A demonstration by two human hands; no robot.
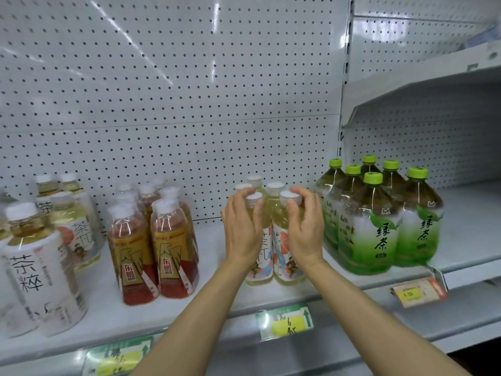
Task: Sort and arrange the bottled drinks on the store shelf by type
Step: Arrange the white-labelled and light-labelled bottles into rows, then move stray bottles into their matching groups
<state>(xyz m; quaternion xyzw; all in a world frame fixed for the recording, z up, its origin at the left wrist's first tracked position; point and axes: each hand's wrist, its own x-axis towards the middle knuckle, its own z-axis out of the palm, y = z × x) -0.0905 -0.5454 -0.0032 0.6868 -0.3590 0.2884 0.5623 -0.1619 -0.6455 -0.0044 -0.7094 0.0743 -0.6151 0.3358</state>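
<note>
Both hands curl round front pale tea bottles: left hand (242, 229), right hand (305, 229); nudging sideways could topple green tea bottles (379, 221) nr shelf (211, 302) edge

Two forearms in view, entering from lower frame edge; both bare from edge to wrist, no sleeve showing; left hand (242, 231) bare, no glove; right hand (305, 229) bare, no glove; no ring, watch, bracelet or strap visible on either wrist or on visible fingers; fingernails short, unpainted where visible; rest of person outside frame.
</note>
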